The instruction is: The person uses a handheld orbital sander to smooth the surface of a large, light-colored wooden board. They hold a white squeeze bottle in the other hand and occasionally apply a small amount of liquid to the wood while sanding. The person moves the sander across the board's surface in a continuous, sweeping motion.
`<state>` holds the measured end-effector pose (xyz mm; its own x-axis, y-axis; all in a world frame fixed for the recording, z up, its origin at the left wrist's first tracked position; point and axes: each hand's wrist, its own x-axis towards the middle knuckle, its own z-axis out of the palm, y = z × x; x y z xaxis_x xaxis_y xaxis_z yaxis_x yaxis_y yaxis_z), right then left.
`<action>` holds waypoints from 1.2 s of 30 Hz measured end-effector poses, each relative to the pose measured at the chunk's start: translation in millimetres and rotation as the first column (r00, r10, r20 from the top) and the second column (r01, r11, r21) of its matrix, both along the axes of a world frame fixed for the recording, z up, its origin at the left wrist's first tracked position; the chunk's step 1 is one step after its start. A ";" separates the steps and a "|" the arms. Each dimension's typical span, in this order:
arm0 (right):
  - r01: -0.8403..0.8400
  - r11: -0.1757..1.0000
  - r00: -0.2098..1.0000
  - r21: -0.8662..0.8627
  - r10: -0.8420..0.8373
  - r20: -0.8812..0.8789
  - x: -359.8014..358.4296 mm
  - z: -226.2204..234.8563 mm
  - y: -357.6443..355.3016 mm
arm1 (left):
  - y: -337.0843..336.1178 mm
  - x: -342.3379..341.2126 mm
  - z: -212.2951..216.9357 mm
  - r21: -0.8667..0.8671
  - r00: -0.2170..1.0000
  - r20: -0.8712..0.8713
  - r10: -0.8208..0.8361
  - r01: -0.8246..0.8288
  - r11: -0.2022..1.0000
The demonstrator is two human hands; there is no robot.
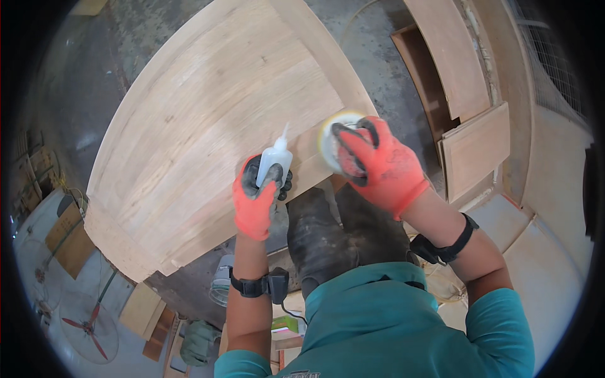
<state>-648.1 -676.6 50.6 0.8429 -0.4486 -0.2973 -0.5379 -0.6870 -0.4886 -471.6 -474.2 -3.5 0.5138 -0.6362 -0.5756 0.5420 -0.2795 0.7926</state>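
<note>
My left hand (260, 195), in a red glove with dark fingers and palm, is wrapped round a white squeeze bottle (275, 165). The bottle stands nearly upright, its thin nozzle pointing up over the wooden panel (214, 107). On the panel's near right edge, my right hand (384, 165), gloved the same way, grips a round white disc-shaped thing (329, 140) with a yellowish rim. Motion blurs the disc, and the fingers cover much of it, so I cannot tell its exact kind. The panel is large, pale and framed, with its grain showing.
Wooden boards (476, 151) lean against the wall on the right, beside a brown open box-like piece (425, 82). A clear bucket (220, 281) stands below the panel's near edge. At lower left are a fan (88, 326) with red blades and loose boards (140, 312).
</note>
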 end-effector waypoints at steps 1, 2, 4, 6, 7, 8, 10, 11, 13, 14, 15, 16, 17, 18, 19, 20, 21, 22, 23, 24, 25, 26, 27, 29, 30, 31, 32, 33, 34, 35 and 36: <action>-0.020 1.000 1.000 0.014 0.020 0.012 7.1 0.5 2.4 | 1.3 -0.2 -2.9 0.002 1.000 -0.004 0.009 -0.009 1.000; -0.029 0.999 0.998 0.012 0.028 0.064 12.6 -8.0 4.7 | 2.5 -0.2 -4.4 0.005 1.000 -0.010 0.014 -0.014 1.000; 0.016 1.000 1.000 -0.001 -0.016 0.022 14.9 -4.5 -1.7 | 0.9 0.3 -2.8 0.010 1.000 -0.004 0.011 -0.011 1.000; 0.091 0.995 0.996 -0.029 -0.091 -0.003 12.0 -3.7 -12.6 | 0.4 -0.1 -3.9 0.020 1.000 0.006 0.010 -0.011 1.000; 0.144 0.989 0.990 -0.047 -0.144 -0.003 5.2 -6.1 -22.0 | 2.3 -0.2 -7.2 0.030 1.000 0.017 0.010 -0.011 1.000; 0.194 0.979 0.981 -0.065 -0.194 0.000 -3.1 -6.5 -29.5 | 3.4 0.0 -9.6 0.038 1.000 0.029 0.012 -0.013 0.999; 0.181 0.979 0.983 -0.092 -0.181 0.015 -24.9 -8.4 -35.0 | 5.0 0.5 -11.8 0.038 0.998 0.065 -0.015 0.013 0.999; 0.174 0.979 0.985 -0.107 -0.173 0.022 -35.6 -10.5 -35.9 | 4.8 0.3 -12.7 0.037 0.996 0.082 -0.028 0.025 0.999; 0.133 0.985 0.991 -0.109 -0.133 0.007 -55.0 -13.6 -26.0 | 3.8 0.3 -15.0 0.045 0.987 0.155 -0.038 0.031 0.999; 0.118 0.988 0.993 -0.101 -0.116 0.021 -62.8 -14.0 -19.7 | 5.3 0.2 -16.0 0.053 0.981 0.191 -0.044 0.034 0.998; 0.102 0.990 0.994 -0.094 -0.099 0.035 -68.7 -13.2 -16.1 | 6.6 -0.5 -17.8 0.044 0.975 0.219 -0.026 0.017 0.999; 0.129 0.990 0.992 -0.062 -0.129 0.000 -73.0 -11.3 -15.5 | 7.8 -1.5 -19.8 0.035 0.969 0.247 -0.008 0.000 0.999; 0.165 0.984 0.986 -0.070 -0.166 -0.009 -78.1 -11.8 -17.5 | 4.9 -3.9 -19.3 0.024 0.962 0.272 0.009 -0.016 1.000; 0.201 0.976 0.979 -0.078 -0.203 -0.017 -83.3 -12.5 -20.1 | 3.0 -5.4 -16.1 0.037 0.971 0.241 0.002 -0.011 0.999; 0.236 0.968 0.971 -0.086 -0.239 -0.026 -89.3 -13.3 -23.3 | 1.2 -6.0 -10.2 0.050 0.978 0.209 -0.004 -0.007 0.999; 0.257 0.963 0.964 -0.080 -0.261 -0.048 -96.3 -12.4 -27.8 | -1.6 -6.2 -4.2 0.064 0.984 0.178 -0.010 -0.002 0.998; 0.275 0.959 0.953 -0.065 -0.281 -0.112 -101.6 -9.7 -31.7 | -3.6 -7.0 -2.1 0.070 0.983 0.180 -0.035 0.023 0.997; 0.293 0.955 0.939 -0.051 -0.298 -0.175 -105.4 -5.0 -35.9 | -5.7 -7.6 -0.9 0.077 0.981 0.183 -0.060 0.047 0.996; 0.316 0.948 0.918 -0.040 -0.316 -0.237 -111.8 -1.7 -40.2 | -9.1 -8.8 0.1 0.082 0.979 0.184 -0.089 0.075 0.994; 0.317 0.948 0.927 -0.020 -0.314 -0.206 -124.9 -11.2 -42.5 | -11.8 -10.2 1.2 0.104 0.971 0.199 -0.133 0.114 0.988; 0.319 0.948 0.928 -0.010 -0.315 -0.200 -136.2 -15.5 -40.6 | -14.9 -12.1 2.0 0.126 0.961 0.213 -0.177 0.153 0.980; 0.319 0.948 0.931 0.002 -0.313 -0.190 -144.2 -17.3 -36.1 | -17.3 -13.7 2.2 0.151 0.948 0.230 -0.220 0.188 0.970; 0.320 0.947 0.933 0.014 -0.312 -0.180 -150.1 -18.6 -31.1 | -18.7 -17.7 -1.2 0.179 0.923 0.284 -0.260 0.215 0.960; 0.331 0.939 0.939 0.092 -0.318 -0.131 -158.2 -21.3 -21.6 | -26.6 -29.9 -7.2 0.240 0.857 0.385 -0.343 0.266 0.934; 0.336 0.933 0.940 0.131 -0.323 -0.105 -162.0 -22.8 -16.8 | -33.2 -34.8 -3.5 0.274 0.868 0.317 -0.382 0.301 0.913; 0.312 0.940 0.950 0.138 -0.305 -0.072 -165.5 -24.9 -11.5 | -40.1 -39.9 0.5 0.280 0.821 0.379 -0.427 0.338 0.898; 0.288 0.947 0.958 0.143 -0.286 -0.035 -167.7 -27.0 -7.0 | -47.2 -44.2 4.1 0.288 0.766 0.441 -0.469 0.374 0.882; 0.264 0.953 0.964 0.146 -0.267 0.001 -169.0 -28.3 -3.2 | -52.9 -47.6 5.9 0.299 0.704 0.499 -0.505 0.408 0.863; 0.278 0.943 0.959 0.181 -0.283 -0.002 -168.9 -28.5 0.0 | -56.4 -50.4 4.2 0.321 0.708 0.477 -0.521 0.412 0.853; 0.268 0.944 0.963 0.193 -0.271 -0.013 -168.4 -26.8 1.3 | -58.8 -53.5 3.7 0.331 0.690 0.492 -0.531 0.416 0.847; 0.257 0.944 0.966 0.205 -0.258 -0.023 -167.4 -24.2 1.5 | -61.0 -56.1 3.4 0.341 0.671 0.507 -0.541 0.420 0.841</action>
<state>-815.5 -675.1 26.5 0.7080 -0.5806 -0.4020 -0.6809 -0.4105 -0.6065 -527.7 -535.2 0.0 0.4291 -0.8038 -0.4120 -0.2380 -0.5406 0.8069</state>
